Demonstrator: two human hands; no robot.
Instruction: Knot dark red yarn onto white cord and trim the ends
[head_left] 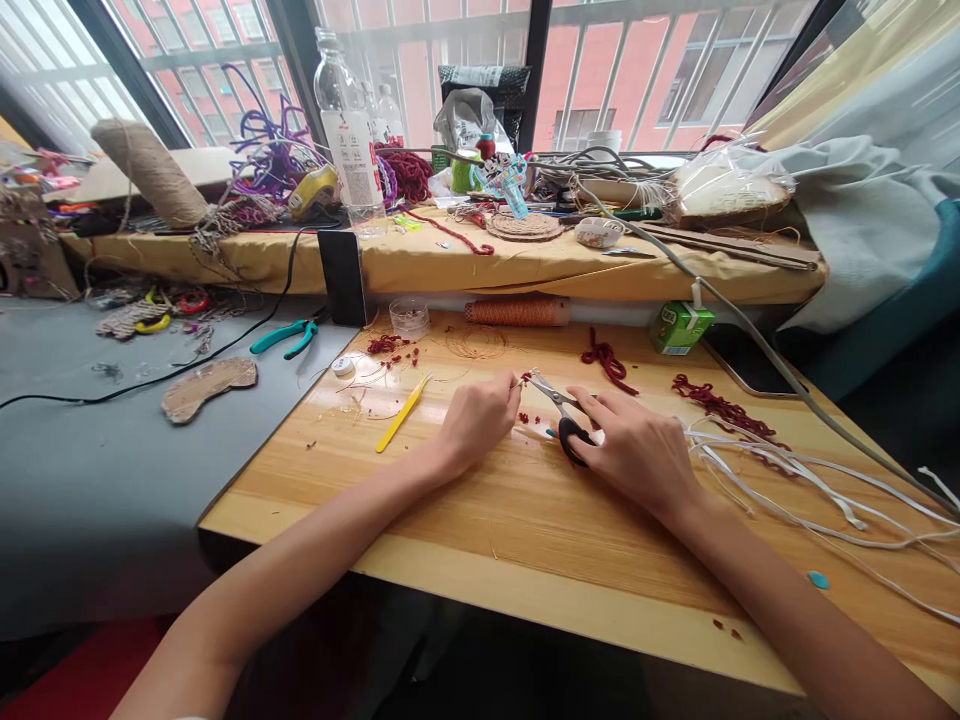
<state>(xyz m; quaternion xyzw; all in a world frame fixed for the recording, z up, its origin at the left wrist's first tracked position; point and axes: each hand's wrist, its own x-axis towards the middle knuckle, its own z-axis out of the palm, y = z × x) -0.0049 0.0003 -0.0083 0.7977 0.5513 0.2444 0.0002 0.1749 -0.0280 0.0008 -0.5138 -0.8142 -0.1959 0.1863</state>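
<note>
Under the barred window (600, 80), the wooden tabletop (450, 520) spreads out before me. My left hand (480, 422) pinches a small dark-red yarn piece (526, 378) at its fingertips, above the tabletop. My right hand (637, 450) is curled round the handles of the scissors (556, 396), their tips at the yarn; I can't tell whether they touch it. Red clippings (523, 417) lie just below. I expect the yarn to be light, soft and limp, best pinched near its end; the scissors, stiff and smooth, steadiest by the loops.
</note>
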